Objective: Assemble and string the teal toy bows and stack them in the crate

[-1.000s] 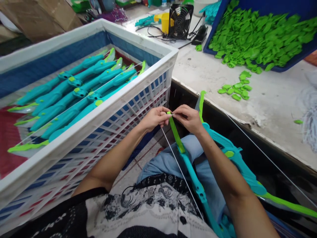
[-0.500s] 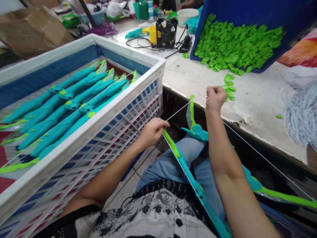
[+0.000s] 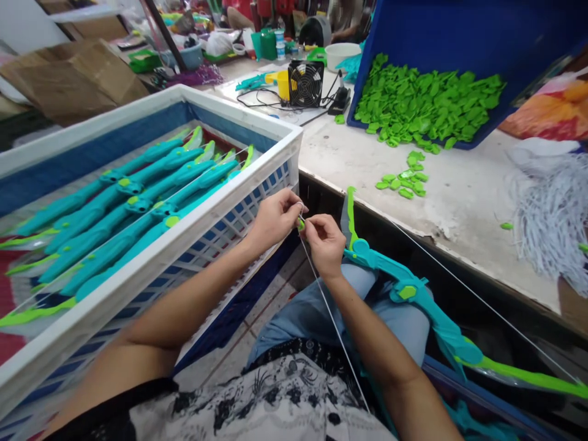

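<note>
My left hand [image 3: 278, 217] and my right hand [image 3: 325, 242] meet above my lap, fingertips pinched on a white string [image 3: 328, 300]. A small green tip shows between them, and a loop of the string stands up by my left fingers. The string runs down past my right forearm. Across my knees lies a teal toy bow [image 3: 408, 291] with green ends, its own string stretched along the table edge; neither hand touches it. Several teal bows [image 3: 174, 190] lie side by side in the white crate [image 3: 239, 205] at my left.
A blue bin [image 3: 427, 37] of green pieces [image 3: 427, 101] stands on the white table [image 3: 468, 202], with loose green pieces before it. White strings [image 3: 551, 214] lie at the right. A small black fan [image 3: 305, 84] stands farther back; people are beyond.
My right hand has come left and down to my left hand. The green end and teal body that hung below my left hand no longer show. The bow on my knees is less covered.
</note>
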`<state>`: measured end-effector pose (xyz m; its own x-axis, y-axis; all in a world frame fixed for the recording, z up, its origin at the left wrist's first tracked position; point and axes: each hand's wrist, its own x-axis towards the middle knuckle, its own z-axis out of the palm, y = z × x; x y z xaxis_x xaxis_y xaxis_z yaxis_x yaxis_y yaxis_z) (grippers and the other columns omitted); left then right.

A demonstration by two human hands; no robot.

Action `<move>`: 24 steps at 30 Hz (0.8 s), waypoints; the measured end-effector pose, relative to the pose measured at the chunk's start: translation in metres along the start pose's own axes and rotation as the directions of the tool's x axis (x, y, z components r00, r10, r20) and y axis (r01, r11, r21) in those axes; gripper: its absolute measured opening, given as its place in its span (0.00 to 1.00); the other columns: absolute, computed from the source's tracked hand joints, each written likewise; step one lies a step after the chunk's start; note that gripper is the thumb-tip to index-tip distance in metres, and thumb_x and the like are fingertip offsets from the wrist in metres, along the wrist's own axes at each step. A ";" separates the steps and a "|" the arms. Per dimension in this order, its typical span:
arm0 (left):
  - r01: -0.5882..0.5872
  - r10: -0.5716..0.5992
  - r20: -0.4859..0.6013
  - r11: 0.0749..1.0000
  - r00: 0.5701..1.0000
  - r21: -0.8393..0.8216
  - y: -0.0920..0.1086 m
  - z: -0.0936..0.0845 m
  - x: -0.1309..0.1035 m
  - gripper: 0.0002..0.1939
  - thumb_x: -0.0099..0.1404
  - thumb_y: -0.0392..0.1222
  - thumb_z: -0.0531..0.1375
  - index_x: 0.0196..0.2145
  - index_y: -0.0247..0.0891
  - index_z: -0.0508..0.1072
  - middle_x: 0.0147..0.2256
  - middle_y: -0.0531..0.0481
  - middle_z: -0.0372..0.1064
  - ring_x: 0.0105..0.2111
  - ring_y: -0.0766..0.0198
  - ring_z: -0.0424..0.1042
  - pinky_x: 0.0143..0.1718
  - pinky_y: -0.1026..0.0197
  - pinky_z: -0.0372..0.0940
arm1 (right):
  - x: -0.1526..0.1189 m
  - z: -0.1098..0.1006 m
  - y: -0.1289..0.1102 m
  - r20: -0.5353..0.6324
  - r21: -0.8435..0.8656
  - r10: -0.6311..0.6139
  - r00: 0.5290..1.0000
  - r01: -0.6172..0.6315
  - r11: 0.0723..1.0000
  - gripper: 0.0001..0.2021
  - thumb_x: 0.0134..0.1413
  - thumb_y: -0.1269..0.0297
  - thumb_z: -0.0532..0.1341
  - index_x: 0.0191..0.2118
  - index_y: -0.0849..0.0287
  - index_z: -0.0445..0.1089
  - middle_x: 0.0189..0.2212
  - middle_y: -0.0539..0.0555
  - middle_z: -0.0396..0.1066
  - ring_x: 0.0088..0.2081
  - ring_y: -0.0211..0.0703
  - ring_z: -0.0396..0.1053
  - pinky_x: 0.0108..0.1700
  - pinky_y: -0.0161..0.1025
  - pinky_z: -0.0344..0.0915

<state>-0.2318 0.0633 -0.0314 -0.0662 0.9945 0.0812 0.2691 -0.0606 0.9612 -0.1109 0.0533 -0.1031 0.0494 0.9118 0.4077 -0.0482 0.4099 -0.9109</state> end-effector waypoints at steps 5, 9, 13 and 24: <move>0.233 -0.198 0.129 0.898 0.972 -0.374 -0.015 0.004 -0.007 0.13 0.52 0.44 0.65 0.30 0.33 0.67 0.24 0.50 0.70 0.20 0.67 0.70 0.19 0.68 0.64 | 0.007 0.001 -0.003 -0.050 0.037 0.068 0.996 -0.066 0.997 0.07 0.54 0.61 0.60 0.31 0.59 0.69 0.32 0.51 0.66 0.29 0.36 0.67 0.30 0.34 0.68; 0.300 -0.227 0.229 0.882 0.947 -0.364 -0.018 -0.001 -0.007 0.18 0.48 0.47 0.69 0.30 0.31 0.72 0.23 0.48 0.71 0.21 0.67 0.71 0.23 0.67 0.68 | 0.014 -0.002 -0.005 -0.061 -0.029 -0.023 0.998 0.021 0.999 0.05 0.53 0.62 0.61 0.32 0.56 0.72 0.32 0.51 0.67 0.33 0.37 0.67 0.33 0.35 0.68; 0.324 -0.243 0.248 0.871 0.938 -0.370 -0.014 -0.002 -0.008 0.17 0.47 0.46 0.69 0.29 0.30 0.73 0.22 0.48 0.71 0.20 0.67 0.70 0.21 0.68 0.68 | 0.016 -0.004 -0.005 0.014 -0.056 -0.105 0.994 0.106 0.993 0.06 0.55 0.64 0.60 0.35 0.54 0.75 0.32 0.51 0.67 0.35 0.38 0.67 0.37 0.36 0.68; 0.403 -0.350 0.201 0.778 0.915 -0.482 -0.011 0.005 -0.004 0.04 0.49 0.34 0.60 0.22 0.29 0.71 0.22 0.47 0.71 0.22 0.65 0.72 0.28 0.63 0.71 | 0.025 -0.015 -0.007 0.202 -0.215 -0.271 0.941 0.312 0.925 0.07 0.58 0.64 0.58 0.38 0.53 0.74 0.33 0.52 0.68 0.35 0.39 0.67 0.37 0.37 0.66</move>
<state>-0.2299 0.0606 -0.0431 0.0384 0.9484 -0.3146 -0.2800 0.3125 0.9077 -0.0943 0.0728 -0.0874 -0.1420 0.7524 0.6432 0.1858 0.6585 -0.7293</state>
